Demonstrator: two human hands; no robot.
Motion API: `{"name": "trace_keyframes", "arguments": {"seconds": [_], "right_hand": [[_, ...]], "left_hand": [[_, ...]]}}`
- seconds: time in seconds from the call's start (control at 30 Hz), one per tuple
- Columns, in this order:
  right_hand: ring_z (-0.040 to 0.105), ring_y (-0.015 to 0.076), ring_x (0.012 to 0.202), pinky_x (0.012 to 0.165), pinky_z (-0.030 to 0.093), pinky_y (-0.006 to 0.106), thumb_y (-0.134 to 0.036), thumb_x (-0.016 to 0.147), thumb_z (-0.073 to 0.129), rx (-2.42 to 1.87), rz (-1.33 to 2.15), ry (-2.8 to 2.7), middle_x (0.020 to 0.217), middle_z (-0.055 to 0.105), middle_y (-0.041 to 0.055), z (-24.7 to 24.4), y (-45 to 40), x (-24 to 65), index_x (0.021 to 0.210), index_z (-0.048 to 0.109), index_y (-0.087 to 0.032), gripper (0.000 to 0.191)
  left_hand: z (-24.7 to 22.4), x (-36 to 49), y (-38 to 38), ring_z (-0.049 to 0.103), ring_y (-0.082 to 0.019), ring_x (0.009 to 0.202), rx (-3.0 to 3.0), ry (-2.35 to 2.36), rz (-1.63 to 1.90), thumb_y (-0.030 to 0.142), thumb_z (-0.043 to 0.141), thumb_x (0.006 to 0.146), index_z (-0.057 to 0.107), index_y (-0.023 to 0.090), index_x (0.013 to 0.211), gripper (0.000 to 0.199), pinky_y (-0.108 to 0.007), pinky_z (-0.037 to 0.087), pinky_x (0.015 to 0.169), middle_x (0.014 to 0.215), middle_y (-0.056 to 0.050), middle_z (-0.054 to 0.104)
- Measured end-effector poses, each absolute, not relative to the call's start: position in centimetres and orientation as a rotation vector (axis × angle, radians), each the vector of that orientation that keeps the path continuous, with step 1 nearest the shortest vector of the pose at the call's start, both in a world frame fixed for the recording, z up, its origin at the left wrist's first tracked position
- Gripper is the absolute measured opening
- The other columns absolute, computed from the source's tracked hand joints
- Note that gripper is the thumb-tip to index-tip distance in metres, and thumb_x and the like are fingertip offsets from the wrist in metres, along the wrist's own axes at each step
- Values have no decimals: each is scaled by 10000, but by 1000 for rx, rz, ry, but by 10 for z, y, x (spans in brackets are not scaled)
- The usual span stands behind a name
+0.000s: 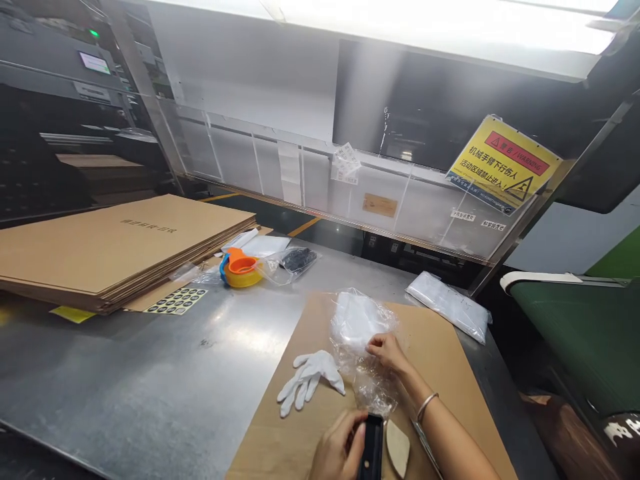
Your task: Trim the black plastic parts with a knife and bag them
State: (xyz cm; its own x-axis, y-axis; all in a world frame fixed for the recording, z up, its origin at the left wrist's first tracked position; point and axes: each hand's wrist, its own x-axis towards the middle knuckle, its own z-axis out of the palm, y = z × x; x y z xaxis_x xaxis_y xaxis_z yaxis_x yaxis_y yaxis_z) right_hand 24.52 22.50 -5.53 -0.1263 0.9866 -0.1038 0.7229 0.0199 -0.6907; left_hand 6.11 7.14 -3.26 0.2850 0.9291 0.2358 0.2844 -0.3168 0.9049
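My right hand (pixel 387 351) pinches a clear plastic bag (pixel 361 337) with white contents, lying crumpled on a brown cardboard sheet (pixel 440 360). My left hand (pixel 337 448) grips a slim black device (pixel 373 448) at the near edge of that sheet. A white fabric glove (pixel 310 378) lies flat on the cardboard just left of the bag. A small beige piece (pixel 397 448) rests beside the black device. A metal bangle sits on my right wrist.
A stack of flat cardboard sheets (pixel 115 247) fills the left of the steel table (pixel 150 373). Orange and yellow tape rolls (pixel 241 270), a sticker sheet (pixel 177 301) and bagged items (pixel 295 261) lie behind. Another clear bag (pixel 450 305) lies right. A yellow warning sign (pixel 503 165) hangs on the guard panel.
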Motion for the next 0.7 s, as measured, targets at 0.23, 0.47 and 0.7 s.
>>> {"name": "trace_keyframes", "arguments": {"seconds": [0.23,0.47,0.7], "right_hand": [[590,184,931,778,503,383,-316,885,532,-1612,1093,-1794,1125,566,67,-56,213,262,1141,528,-158,301],[602,167,881,753,510,364,-322,890,525,-1459,1172,-1799,1066,590,57,-41,183,277,1102,546,-149,275],[593,172,898,783,491,379,-334,889,522,-1461,889,-1802,1043,595,51,-25,161,272,1076,556,-151,264]], "left_hand": [[-20,103,143,570,-265,983,2129,1163,976,114,364,837,564,118,1136,360,-447,467,859,1025,-146,624],[-33,108,180,476,-227,1180,2047,1265,962,72,395,842,403,96,1283,442,-413,420,958,1251,-167,520],[-19,106,187,605,-159,804,2034,1271,904,299,522,867,603,132,870,186,-370,496,749,864,-27,631]]}}
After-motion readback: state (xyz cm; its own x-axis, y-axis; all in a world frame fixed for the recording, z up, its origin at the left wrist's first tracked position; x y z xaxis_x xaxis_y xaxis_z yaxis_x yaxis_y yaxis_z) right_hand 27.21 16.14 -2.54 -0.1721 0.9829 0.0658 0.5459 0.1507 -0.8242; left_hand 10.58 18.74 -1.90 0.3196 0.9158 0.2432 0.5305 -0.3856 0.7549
